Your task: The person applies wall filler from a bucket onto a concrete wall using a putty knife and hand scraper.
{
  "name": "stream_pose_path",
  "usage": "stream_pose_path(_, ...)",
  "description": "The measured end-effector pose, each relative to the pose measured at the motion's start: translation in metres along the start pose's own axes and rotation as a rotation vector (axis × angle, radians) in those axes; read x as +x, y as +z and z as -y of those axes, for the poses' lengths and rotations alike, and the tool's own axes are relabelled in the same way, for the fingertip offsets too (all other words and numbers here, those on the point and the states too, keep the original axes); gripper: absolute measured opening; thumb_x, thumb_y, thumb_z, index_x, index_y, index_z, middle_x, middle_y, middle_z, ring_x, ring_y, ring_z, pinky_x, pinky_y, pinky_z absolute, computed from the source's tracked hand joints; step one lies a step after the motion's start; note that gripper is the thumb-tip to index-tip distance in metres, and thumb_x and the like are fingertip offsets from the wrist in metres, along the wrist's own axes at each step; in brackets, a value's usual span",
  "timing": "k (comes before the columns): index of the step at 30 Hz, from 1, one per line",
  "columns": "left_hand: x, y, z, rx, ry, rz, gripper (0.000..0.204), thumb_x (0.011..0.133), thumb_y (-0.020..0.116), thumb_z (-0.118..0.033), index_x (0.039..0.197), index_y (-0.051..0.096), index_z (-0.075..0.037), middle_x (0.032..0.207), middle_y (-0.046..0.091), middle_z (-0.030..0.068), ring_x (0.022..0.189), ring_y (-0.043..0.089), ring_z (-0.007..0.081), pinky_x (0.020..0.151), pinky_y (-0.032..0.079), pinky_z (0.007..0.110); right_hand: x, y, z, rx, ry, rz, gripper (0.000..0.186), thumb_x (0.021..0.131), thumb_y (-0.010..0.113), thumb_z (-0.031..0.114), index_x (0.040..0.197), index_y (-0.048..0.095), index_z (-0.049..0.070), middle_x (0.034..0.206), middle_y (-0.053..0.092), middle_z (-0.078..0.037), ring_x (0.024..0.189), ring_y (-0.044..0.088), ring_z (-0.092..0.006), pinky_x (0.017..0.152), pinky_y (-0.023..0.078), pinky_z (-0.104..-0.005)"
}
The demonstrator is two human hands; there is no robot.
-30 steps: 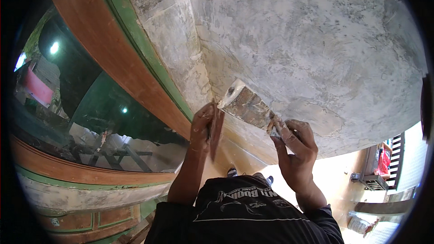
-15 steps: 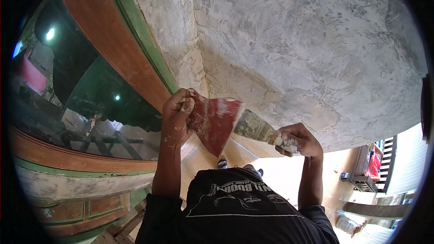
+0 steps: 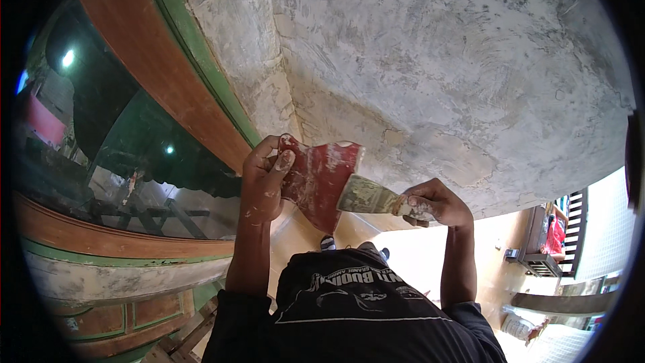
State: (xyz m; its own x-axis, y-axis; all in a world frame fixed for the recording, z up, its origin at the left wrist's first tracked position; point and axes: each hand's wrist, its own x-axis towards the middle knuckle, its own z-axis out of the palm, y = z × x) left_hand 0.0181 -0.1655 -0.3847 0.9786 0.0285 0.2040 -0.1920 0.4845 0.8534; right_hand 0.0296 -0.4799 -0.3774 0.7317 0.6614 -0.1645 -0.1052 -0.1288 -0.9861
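I am looking down past a black shirt (image 3: pixel 349 309) at two hands raised near the middle of the frame, in front of a rough grey plastered wall (image 3: pixel 457 74) that is filling the upper right. My left hand (image 3: pixel 263 178) is gripping a red, plaster-smeared hawk plate (image 3: pixel 316 178) by its left edge, the thumb pressing on its face and the other fingers curling behind it. My right hand (image 3: pixel 433 203), just right of centre, is clenching the handle of a putty knife (image 3: pixel 366 196), and the knife's wide, plaster-coated blade is lying flat against the right edge of the red plate, touching it. Both tools are sitting at frame centre, just below a paler patch of plaster on the wall. To the left a brown wooden window frame with green trim (image 3: pixel 168 74) is curving from the top towards the centre, with dark glass (image 3: pixel 114 134) reflecting small lights in the left of the frame. At the lower right a red item and a dark grille (image 3: pixel 544 255) are standing on a pale floor, too small for me to tell more.
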Motion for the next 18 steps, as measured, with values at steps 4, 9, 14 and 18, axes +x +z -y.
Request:
stream_pose_path(4,-0.006,-0.004,-0.002,-0.070,0.002,-0.153,0.011,0.090,0.056,-0.007,0.097,0.055,0.001,0.083,0.062,0.0047,0.070,0.057,0.0064,0.062,0.049,0.021,-0.014,-0.010,-0.013,-0.027,0.088,-0.136,0.021,0.089,0.058,0.010,0.101,0.065,-0.005,0.064,0.059,-0.003,0.052,0.050,-0.0082,0.045,0.038,-0.0232)
stream_pose_path(9,-0.014,0.019,-0.003,0.051,0.178,-0.388,0.013,0.089,0.057,-0.005,0.100,0.055,0.003,0.087,0.063,0.0064,0.073,0.058,0.0070,0.066,0.048,0.021,-0.018,0.047,0.005,-0.576,-0.265,-0.646,0.028,0.073,0.067,-0.005,0.100,0.065,0.000,0.082,0.058,-0.009,0.066,0.055,-0.0143,0.055,0.043,-0.0264)
stream_pose_path(14,-0.031,0.025,0.008,0.053,0.266,-0.371,0.025,0.088,0.055,-0.002,0.111,0.051,0.009,0.098,0.063,0.0116,0.083,0.062,0.0139,0.077,0.051,0.026,-0.019,0.071,0.000,-0.810,-0.337,-0.773,0.022,0.069,0.071,-0.001,0.089,0.065,0.002,0.088,0.059,-0.012,0.069,0.060,-0.0239,0.060,0.047,-0.0319)
stream_pose_path(18,-0.056,0.033,0.015,0.596,0.346,-0.290,0.021,0.087,0.053,0.001,0.105,0.062,0.007,0.090,0.067,0.0125,0.078,0.062,0.0117,0.070,0.049,0.024,-0.020,0.075,0.008,-0.830,-0.342,-0.871,0.024,0.066,0.073,-0.001,0.088,0.066,0.002,0.088,0.058,-0.011,0.071,0.059,-0.0251,0.062,0.047,-0.0334)
